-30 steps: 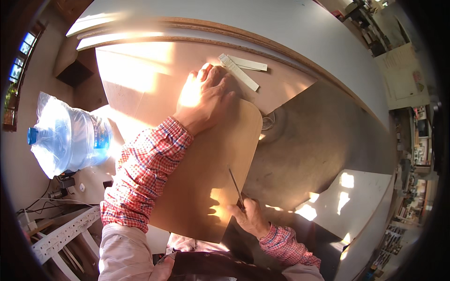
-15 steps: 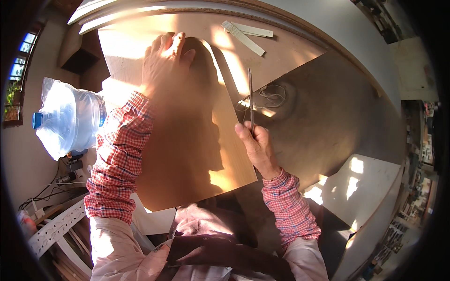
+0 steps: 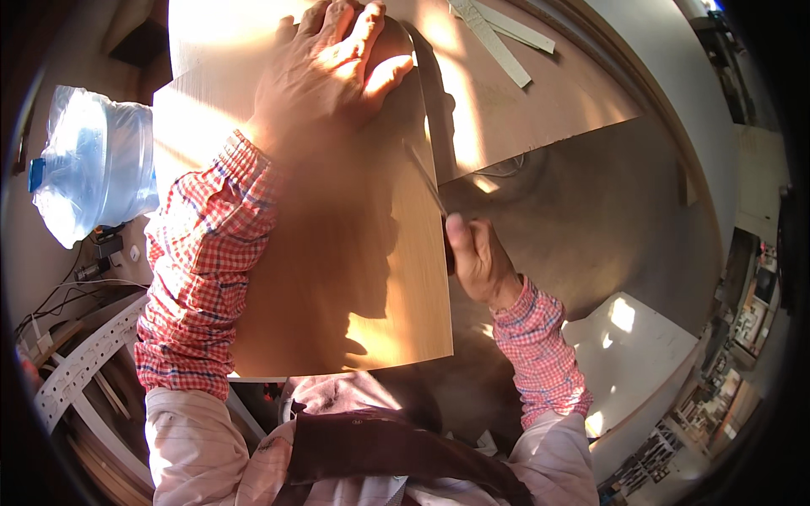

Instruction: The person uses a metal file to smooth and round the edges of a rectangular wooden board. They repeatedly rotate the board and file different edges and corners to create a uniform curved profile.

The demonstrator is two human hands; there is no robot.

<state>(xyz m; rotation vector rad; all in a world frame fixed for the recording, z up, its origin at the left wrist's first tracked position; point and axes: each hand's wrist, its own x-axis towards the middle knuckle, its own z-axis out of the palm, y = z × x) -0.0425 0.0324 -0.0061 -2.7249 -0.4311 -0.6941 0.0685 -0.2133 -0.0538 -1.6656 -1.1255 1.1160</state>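
A wood-coloured board [image 3: 412, 287] lies in front of me with its near edge close to my body. My left hand [image 3: 325, 80] rests on the far part of the board, fingers spread and pressing down, holding nothing. Beside the board's right edge, my right hand [image 3: 481, 260] is closed around a slim metal file [image 3: 425, 179]. The file's thin blade points up and left, crossing the board's right edge at a slant. Most of its dark handle is hidden by my fingers. Whether the blade touches the edge, I cannot tell.
Under the board's far end is a larger pale panel [image 3: 540, 118], with two narrow strips [image 3: 494, 42] on it. A bagged blue water bottle [image 3: 97, 164] stands at left, above cables and a perforated metal rail [image 3: 93, 358]. A white panel [image 3: 629, 358] leans at right.
The file has tipped from upright to slanting left across the board's edge. My right hand has moved slightly right and down. The view has shifted, and the left thumb is spread wider.
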